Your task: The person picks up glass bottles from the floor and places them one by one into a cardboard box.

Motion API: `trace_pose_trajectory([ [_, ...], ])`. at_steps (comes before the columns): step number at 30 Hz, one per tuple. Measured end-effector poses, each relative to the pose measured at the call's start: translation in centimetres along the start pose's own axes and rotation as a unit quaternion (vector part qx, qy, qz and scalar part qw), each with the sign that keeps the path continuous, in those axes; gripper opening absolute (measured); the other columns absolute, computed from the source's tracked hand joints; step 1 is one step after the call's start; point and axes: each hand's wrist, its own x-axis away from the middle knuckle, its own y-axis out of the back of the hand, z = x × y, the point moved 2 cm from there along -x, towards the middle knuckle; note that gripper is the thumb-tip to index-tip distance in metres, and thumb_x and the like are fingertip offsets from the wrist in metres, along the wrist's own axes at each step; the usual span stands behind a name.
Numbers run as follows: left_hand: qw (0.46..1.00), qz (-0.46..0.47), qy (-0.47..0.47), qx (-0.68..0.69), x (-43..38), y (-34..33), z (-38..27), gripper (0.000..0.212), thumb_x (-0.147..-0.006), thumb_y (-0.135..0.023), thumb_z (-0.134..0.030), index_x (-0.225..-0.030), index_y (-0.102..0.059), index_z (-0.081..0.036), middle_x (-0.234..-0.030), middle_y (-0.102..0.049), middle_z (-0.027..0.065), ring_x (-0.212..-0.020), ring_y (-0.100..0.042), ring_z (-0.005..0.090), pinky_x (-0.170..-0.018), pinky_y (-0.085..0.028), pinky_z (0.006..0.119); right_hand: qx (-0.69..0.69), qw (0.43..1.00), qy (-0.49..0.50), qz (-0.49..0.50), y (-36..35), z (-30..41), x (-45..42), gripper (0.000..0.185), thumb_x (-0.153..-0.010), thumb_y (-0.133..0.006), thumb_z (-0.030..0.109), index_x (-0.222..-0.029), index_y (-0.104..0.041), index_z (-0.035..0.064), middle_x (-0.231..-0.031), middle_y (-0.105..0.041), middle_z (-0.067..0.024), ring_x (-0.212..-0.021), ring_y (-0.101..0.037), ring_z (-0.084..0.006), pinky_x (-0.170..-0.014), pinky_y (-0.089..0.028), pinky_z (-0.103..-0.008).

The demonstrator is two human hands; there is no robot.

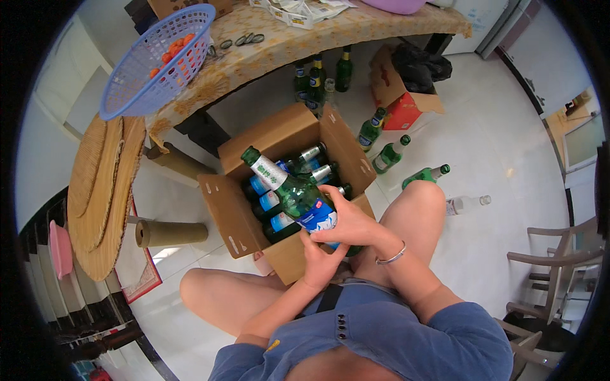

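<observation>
Both my hands hold one green glass beer bottle (pixel 305 197), tilted with its neck to the upper left. A silver foil wraps the neck and a blue label bears writing; the mouth shows no cap. My right hand (pixel 350 219) wraps the lower body from the right. Underneath, near the bottle's base, my left hand (pixel 320 259) supports it. Below the bottle stands an open cardboard box (pixel 228 214), flaps spread, with several green bottles (pixel 269 202) lying inside. The held bottle hides part of them.
Several green bottles (pixel 314 88) stand beneath a cloth-covered table (pixel 267 52). More bottles (pixel 391 155) stand right of the box, with a clear bottle (pixel 469 205) beside my knee. A red carton (pixel 402 107) holds a black bag. A blue basket (pixel 128 90) overhangs the table edge.
</observation>
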Motion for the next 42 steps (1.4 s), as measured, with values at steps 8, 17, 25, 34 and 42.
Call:
trace_pose_trajectory([
  [8,0.999,-0.007,0.027,0.036,0.8,0.4,2.8,0.039,-0.069,-0.066,-0.005,-0.103,-0.047,0.003,-0.105,-0.048,0.0113,-0.095,-0.050,0.0227,-0.080,-0.042,0.033,0.231,0.960,0.145,-0.059,-2.0,-0.1,0.0,0.077,-0.058,-0.071,0.027,-0.121,-0.036,0.0012,-0.107,-0.048,-0.0214,-0.098,-0.048,-0.0371,-0.082,-0.041,-0.0394],
  [17,0.999,-0.030,0.002,0.044,-1.0,0.7,1.6,0.021,-0.075,-0.061,-0.005,-0.092,-0.050,0.002,-0.088,-0.056,0.0106,-0.076,-0.057,0.0185,-0.065,-0.045,0.028,0.452,0.867,0.154,-0.142,-1.2,2.2,-2.7,0.073,-0.052,-0.073,0.023,-0.116,-0.042,0.0057,-0.089,-0.052,-0.0114,-0.083,-0.053,-0.0279,-0.067,-0.045,-0.0373],
  [25,0.964,0.031,-0.128,-0.230,-3.0,2.2,-0.6,0.010,-0.074,-0.057,-0.007,-0.083,-0.054,-0.002,-0.078,-0.056,0.0125,-0.075,-0.053,0.0290,-0.067,-0.043,0.036,0.594,0.774,0.204,-0.088,-1.8,-0.1,-8.6,0.065,-0.054,-0.067,0.010,-0.116,-0.046,0.0075,-0.091,-0.052,-0.0083,-0.084,-0.051,-0.0249,-0.071,-0.038,-0.0352],
  [34,0.895,-0.055,-0.139,-0.420,-6.4,5.5,0.0,0.030,-0.068,-0.062,-0.008,-0.096,-0.051,-0.001,-0.103,-0.051,0.0131,-0.098,-0.046,0.0302,-0.084,-0.035,0.042,0.613,0.734,0.287,-0.058,-0.4,-3.5,-14.3,0.059,-0.062,-0.062,0.006,-0.118,-0.045,0.0136,-0.103,-0.051,-0.0079,-0.098,-0.047,-0.0252,-0.089,-0.031,-0.0448],
  [42,0.826,-0.098,-0.061,-0.552,-10.4,7.4,1.8,0.057,-0.072,-0.061,-0.013,-0.122,-0.035,-0.002,-0.126,-0.035,0.0177,-0.118,-0.030,0.0353,-0.096,-0.024,0.052,0.574,0.766,0.287,-0.038,-0.3,-4.4,-17.1,0.058,-0.064,-0.065,0.006,-0.118,-0.046,0.0151,-0.107,-0.050,-0.0089,-0.104,-0.044,-0.0255,-0.092,-0.029,-0.0470],
])
